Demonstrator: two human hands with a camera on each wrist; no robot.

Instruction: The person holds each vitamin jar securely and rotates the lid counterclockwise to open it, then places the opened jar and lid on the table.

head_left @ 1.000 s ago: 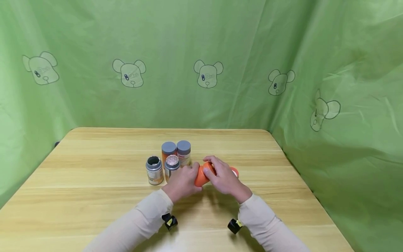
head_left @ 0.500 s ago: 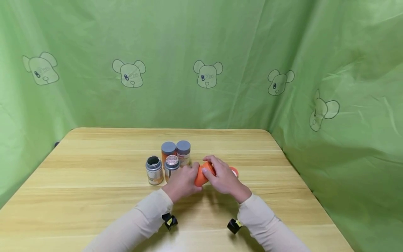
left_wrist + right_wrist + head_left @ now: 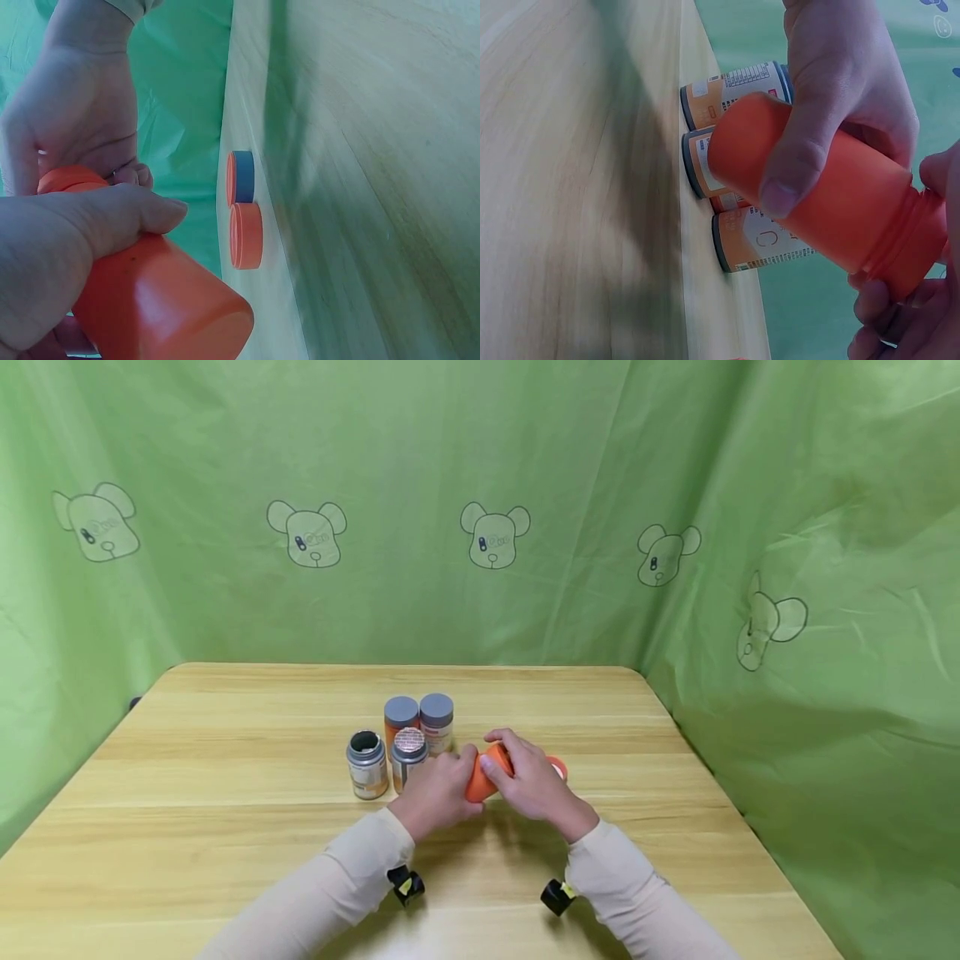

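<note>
Orange btl (image 3: 840, 202) in L grip (image 3: 438, 789), uncapped jar (image 3: 368, 772), dark int.

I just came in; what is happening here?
A person's left hand grips an orange bottle, tilted above the table, and the right hand curls round its upper end; whether it is capped is hidden. On the table lie an orange cap and a gray cap. Left of the bottle stand an open jar, a sealed jar and, behind them, two gray-lidded jars.

Left forearm (image 3: 322, 877) and right forearm (image 3: 637, 885) converge forward. The left hand (image 3: 437, 791) grips; the right hand (image 3: 537, 782), fingers (image 3: 507, 741) curled, sits just beside it.
</note>
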